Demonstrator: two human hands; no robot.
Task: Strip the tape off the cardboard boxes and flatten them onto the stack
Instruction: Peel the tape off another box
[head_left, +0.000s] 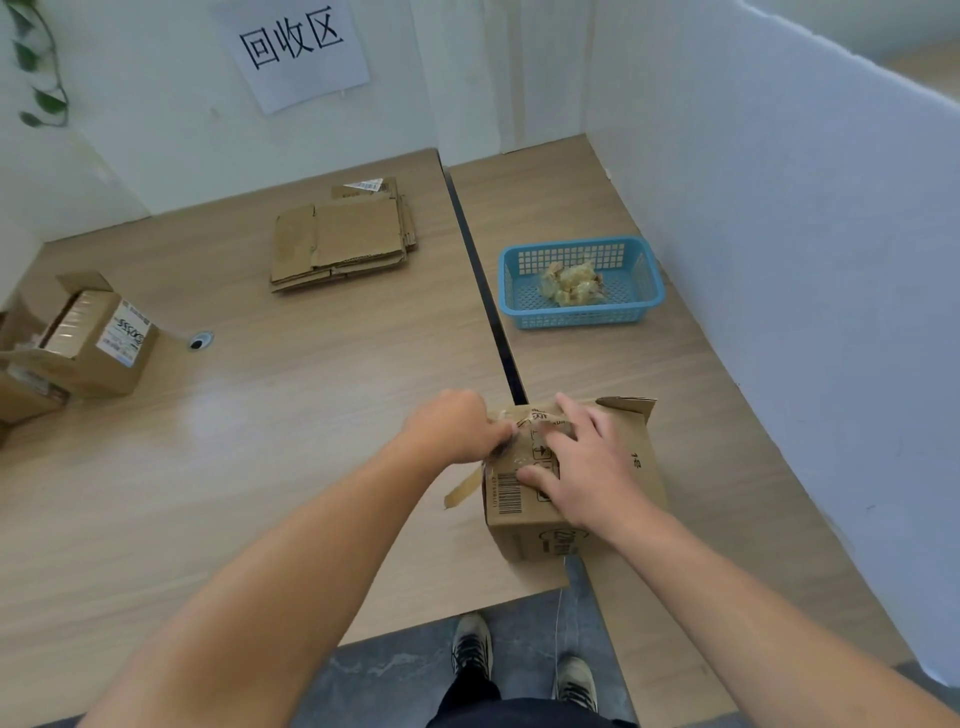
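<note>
Pinching the tape (462, 491) with our left hand (457, 428), right hand (584, 470) spread flat on the box (522, 527) under it, we judge the box light and stiff, best steadied from above.

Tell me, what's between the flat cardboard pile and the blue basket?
Just bare tabletop and the dark gap where two tables meet, shown in the head view.
</note>
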